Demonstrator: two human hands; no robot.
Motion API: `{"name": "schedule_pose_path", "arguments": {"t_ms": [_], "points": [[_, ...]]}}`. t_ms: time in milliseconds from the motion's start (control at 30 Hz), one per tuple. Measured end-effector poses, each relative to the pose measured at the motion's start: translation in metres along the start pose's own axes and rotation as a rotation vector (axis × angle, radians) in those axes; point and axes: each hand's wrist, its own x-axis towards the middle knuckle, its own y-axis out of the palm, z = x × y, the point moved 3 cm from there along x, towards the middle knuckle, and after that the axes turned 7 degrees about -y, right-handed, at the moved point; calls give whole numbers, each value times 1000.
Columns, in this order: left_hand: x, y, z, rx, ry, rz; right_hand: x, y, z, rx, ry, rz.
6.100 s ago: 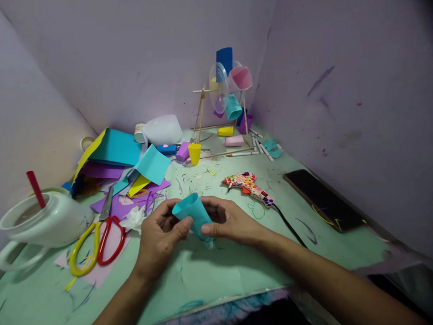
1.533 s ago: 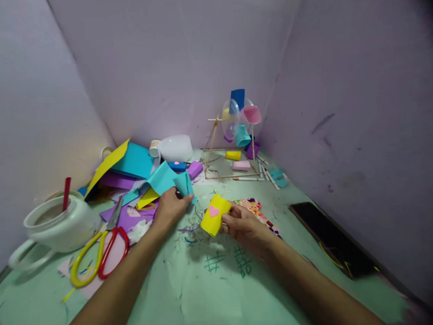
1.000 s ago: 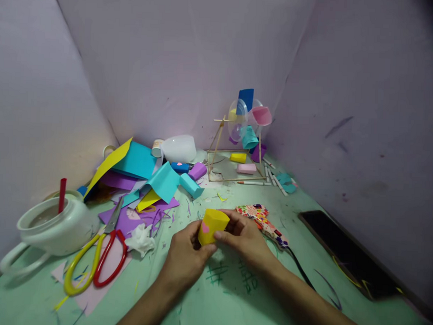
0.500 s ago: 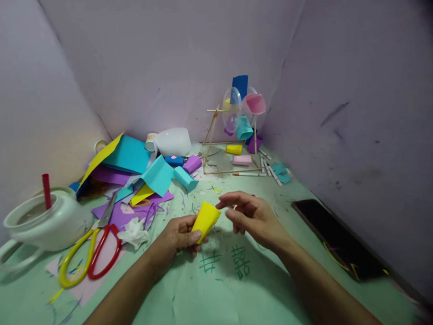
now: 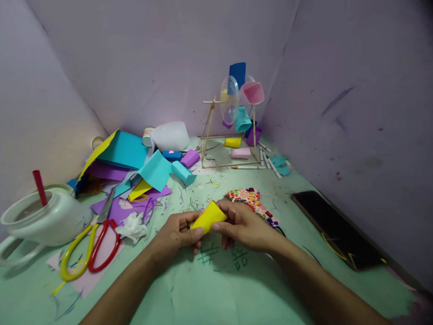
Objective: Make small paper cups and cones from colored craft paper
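Note:
Between my hands, above the green tabletop [image 5: 205, 295], is a small yellow paper cup [image 5: 208, 218], tilted up to the right. My left hand [image 5: 178, 232] grips its lower left end, thumb on the near side. At the upper right end, my right hand [image 5: 242, 225] pinches it between thumb and fingers. Just behind my right hand lies a piece of floral-patterned fabric [image 5: 245, 194], partly covered by that hand. Farther back stands a wheel model of thin sticks and clear plastic discs [image 5: 229, 100], with coloured paper cups around it, among them a pink one [image 5: 253, 92].
Red-and-yellow-handled scissors [image 5: 102, 246] lie at left beside a crumpled white tissue [image 5: 133, 227] and a white teapot [image 5: 51, 218]. Coloured paper sheets [image 5: 124, 150] are piled behind. A dark phone [image 5: 337, 228] lies at right. Several white markers [image 5: 273, 168] rest near the stick frame.
My right hand has moved in from the right and closed on the yellow paper cup, which now tilts more to the right. The floral fabric behind that hand has come into sight.

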Motion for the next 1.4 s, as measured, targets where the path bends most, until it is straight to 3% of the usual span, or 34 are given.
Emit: {"name": "schedule_pose_path", "arguments": {"t_ms": [133, 267, 400, 600, 800, 967, 1033, 1200, 1400], "points": [[0, 4, -6, -18, 18, 6, -1, 2, 0, -12, -26, -17], [2, 8, -8, -39, 56, 10, -3, 4, 5, -165, -106, -51], [2, 7, -3, -38, 34, -73, -4, 3, 6, -247, -174, -125], [0, 5, -8, -35, 68, -215, -7, -6, 12, -365, -360, -336], [1, 7, -10, 23, 83, -206, -11, -7, 15, -430, -515, -312], [0, 6, -10, 83, 156, -333, -5, -13, 8, -293, -318, -317], [-3, 4, -12, 76, 215, -371, -1, -14, 2, -53, -164, -285], [-9, 2, -13, -20, 341, -308, 3, -15, -11, 655, 137, -338], [-8, 1, -5, -108, 391, -345, 4, -13, -12, 728, 271, -296]]}}
